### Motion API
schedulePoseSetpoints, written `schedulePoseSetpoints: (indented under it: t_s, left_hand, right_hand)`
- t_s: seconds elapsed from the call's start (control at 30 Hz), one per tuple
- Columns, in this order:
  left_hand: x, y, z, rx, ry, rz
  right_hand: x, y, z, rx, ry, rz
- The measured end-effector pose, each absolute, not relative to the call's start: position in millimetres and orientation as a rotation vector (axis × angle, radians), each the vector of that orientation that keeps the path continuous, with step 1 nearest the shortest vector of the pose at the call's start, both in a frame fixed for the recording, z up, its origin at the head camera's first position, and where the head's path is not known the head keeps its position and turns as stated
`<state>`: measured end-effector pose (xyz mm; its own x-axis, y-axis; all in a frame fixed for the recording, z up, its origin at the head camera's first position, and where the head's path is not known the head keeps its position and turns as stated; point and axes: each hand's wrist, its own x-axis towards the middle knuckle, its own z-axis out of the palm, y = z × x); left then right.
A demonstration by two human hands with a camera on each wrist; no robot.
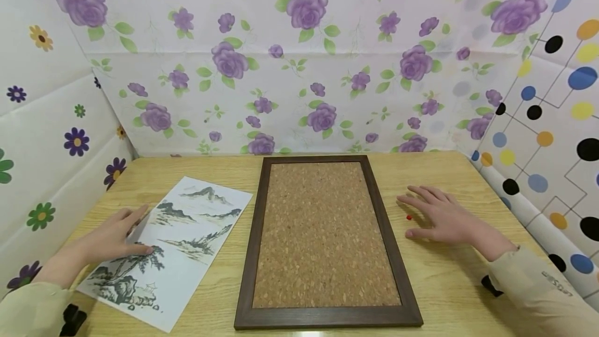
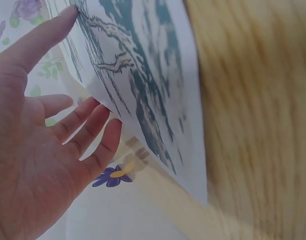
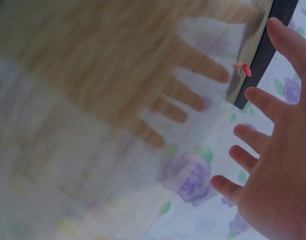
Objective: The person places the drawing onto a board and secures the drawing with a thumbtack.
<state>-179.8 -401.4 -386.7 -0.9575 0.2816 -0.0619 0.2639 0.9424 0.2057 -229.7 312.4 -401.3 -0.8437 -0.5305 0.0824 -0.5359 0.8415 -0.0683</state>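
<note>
A white sheet of paper (image 1: 187, 274) printed with an ink landscape of mountains and pines lies slanted on the left of the table. My left hand (image 1: 109, 235) is at the sheet's left edge, fingers spread. In the left wrist view the thumb reaches over the printed side, while the other fingertips (image 2: 113, 127) are right at the edge of the paper (image 2: 193, 150). On the right, my right hand (image 1: 444, 220) is spread, thumb and index finger either side of a small red pushpin (image 1: 409, 218). The right wrist view shows the pushpin (image 3: 247, 70) beyond the fingertips; nothing is held there.
Between the hands lies a cork board (image 1: 327, 238) in a dark brown frame (image 1: 327, 318), on a light wooden table (image 1: 220, 295). Flowered sheeting (image 1: 304, 66) rises behind the table's back edge. Patterned sheets stand along the left (image 1: 42, 134) and right (image 1: 552, 134) sides.
</note>
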Motion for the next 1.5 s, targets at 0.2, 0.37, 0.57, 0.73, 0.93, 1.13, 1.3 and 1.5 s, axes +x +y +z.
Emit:
schedulePoseSetpoints:
  t_s: [0.2, 0.37, 0.57, 0.73, 0.93, 1.13, 1.3, 1.5]
  left_hand:
    - [-179, -404, -386, 0.35, 2.964, 0.367]
    - [-177, -407, -387, 0.327, 2.961, 0.402]
    - [-177, -413, -390, 0.334, 2.93, 0.458]
    - [-179, -418, -390, 0.394, 2.878, 0.568]
    - [-178, -422, -388, 0.417, 2.833, 0.608]
    - [-177, -425, -385, 0.335, 2.785, 0.64]
    - [-175, -428, -384, 0.317, 2.759, 0.693]
    - [-175, -429, -381, 0.286, 2.724, 0.723]
  right_hand:
    - [-230, 312, -401, 0.871, -2.963, 0.15]
    - [-231, 312, -402, 0.882, -2.959, 0.158]
    - [-232, 312, -403, 0.903, -2.95, 0.175]
    - [-233, 312, -404, 0.921, -2.96, 0.232]
    - [-232, 313, -405, 0.939, -2.957, 0.289]
    - [-231, 313, -405, 0.943, -2.939, 0.297]
    - [-231, 313, -406, 0.926, -2.936, 0.363]
    - [-230, 316, -408, 0.936, -2.922, 0.481]
